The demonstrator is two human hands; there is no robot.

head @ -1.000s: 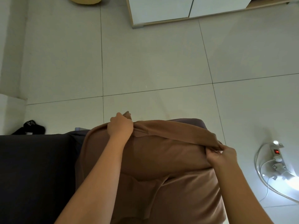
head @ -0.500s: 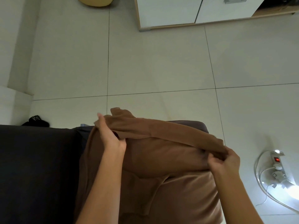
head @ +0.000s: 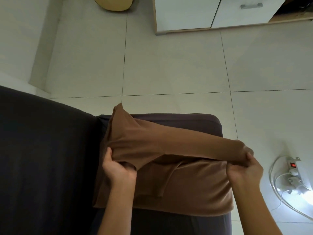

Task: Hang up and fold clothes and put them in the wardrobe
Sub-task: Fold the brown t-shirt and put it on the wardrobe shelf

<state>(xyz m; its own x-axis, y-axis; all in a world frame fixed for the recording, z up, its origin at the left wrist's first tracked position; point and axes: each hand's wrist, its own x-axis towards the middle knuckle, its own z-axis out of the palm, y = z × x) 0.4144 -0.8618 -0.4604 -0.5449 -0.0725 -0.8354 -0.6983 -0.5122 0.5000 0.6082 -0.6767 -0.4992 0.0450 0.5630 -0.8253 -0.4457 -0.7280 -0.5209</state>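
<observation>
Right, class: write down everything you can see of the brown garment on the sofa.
The brown garment is plain, of thin, soft-looking cloth. Its lower part lies flat on the dark seat cushion. The upper part is lifted as a band stretched between both hands: the left hand grips its wide end, the right hand pinches its bunched end. One corner pokes up at the far edge.

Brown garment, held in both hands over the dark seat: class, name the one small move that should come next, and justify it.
Probably lay the raised fold down toward the person onto the flat part. The left hand and right hand each grip an end of the brown garment, its upper layer lifted and stretched, while the rest lies flat on the dark seat.
</observation>
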